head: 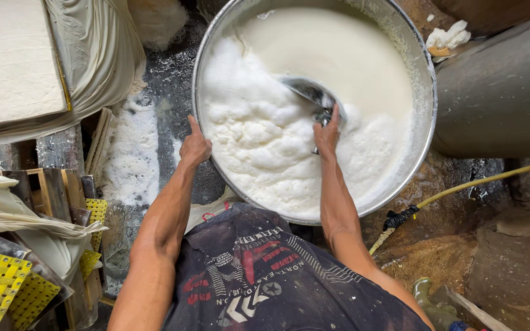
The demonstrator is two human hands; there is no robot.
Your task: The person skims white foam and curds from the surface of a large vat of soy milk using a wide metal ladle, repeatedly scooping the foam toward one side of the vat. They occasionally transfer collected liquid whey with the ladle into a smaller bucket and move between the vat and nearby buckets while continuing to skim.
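Your right hand [327,130] closes its grip on the ladle [308,92], whose handle runs up-left into the foam; your left hand [195,147] braces the basin rim [207,160], fingers spread.

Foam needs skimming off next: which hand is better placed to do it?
Probably the right hand: its fingers grip the metal ladle already dipped into the foam. The left hand is braced on the vat's rim.
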